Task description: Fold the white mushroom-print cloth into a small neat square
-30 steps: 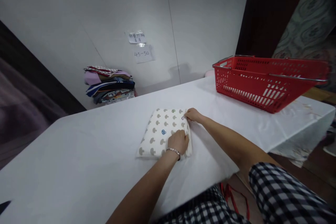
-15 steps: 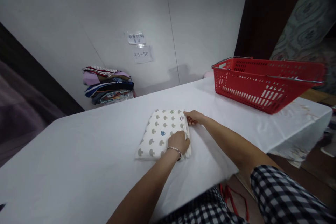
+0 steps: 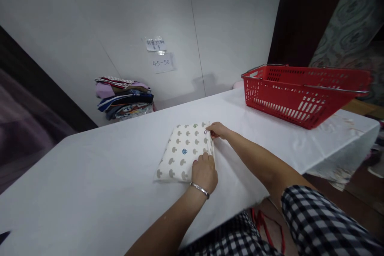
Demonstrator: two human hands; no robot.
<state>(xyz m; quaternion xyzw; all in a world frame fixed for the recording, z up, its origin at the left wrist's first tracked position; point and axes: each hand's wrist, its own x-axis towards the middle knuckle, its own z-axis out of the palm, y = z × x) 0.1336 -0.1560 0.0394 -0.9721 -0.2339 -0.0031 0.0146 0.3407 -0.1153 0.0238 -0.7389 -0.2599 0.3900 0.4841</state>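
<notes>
A folded white cloth [image 3: 180, 150] printed with grey mushrooms and a few coloured ones lies flat on the white-covered table [image 3: 99, 192]. At its near right corner is my left hand [image 3: 205, 173], a bracelet on the wrist, with the fingers curled over the right edge and gripping it. My right hand [image 3: 218, 130] pinches the far right corner of the same cloth between thumb and fingers. Along the right side the folded layers show between my two hands. The fingertips of both hands are partly hidden.
A red plastic basket [image 3: 282, 98] with metal handles stands on the right end of the table. Beyond the back edge, at the left, is a stack of folded fabrics [image 3: 124, 98]. Two paper notes [image 3: 162, 63] are taped to the wall [image 3: 234, 20].
My left hand has shifted slightly and turned, its fingers now pointing away along the cloth's right edge. My right hand has moved slightly left and up with the corner.
</notes>
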